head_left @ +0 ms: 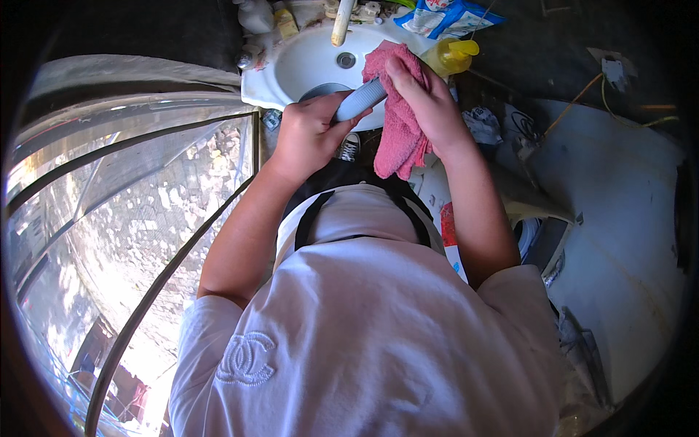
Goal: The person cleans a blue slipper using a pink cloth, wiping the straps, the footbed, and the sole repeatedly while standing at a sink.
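Observation:
My left hand grips a grey ribbed hose over the near rim of a white washbasin. A grey curved piece, perhaps more of the hose, shows just beyond that hand. My right hand is closed on a pink terry cloth, which wraps the upper part of the hose and hangs down below it. The hose's far end is hidden by the cloth. Beyond both hands are the basin's drain and a worn faucet spout.
A yellow pump bottle stands at the basin's right, close to my right hand. Behind it lies a blue-and-white plastic packet. Bottles line the left rim. To my left is a framed screened window; a hanging cord is on the right.

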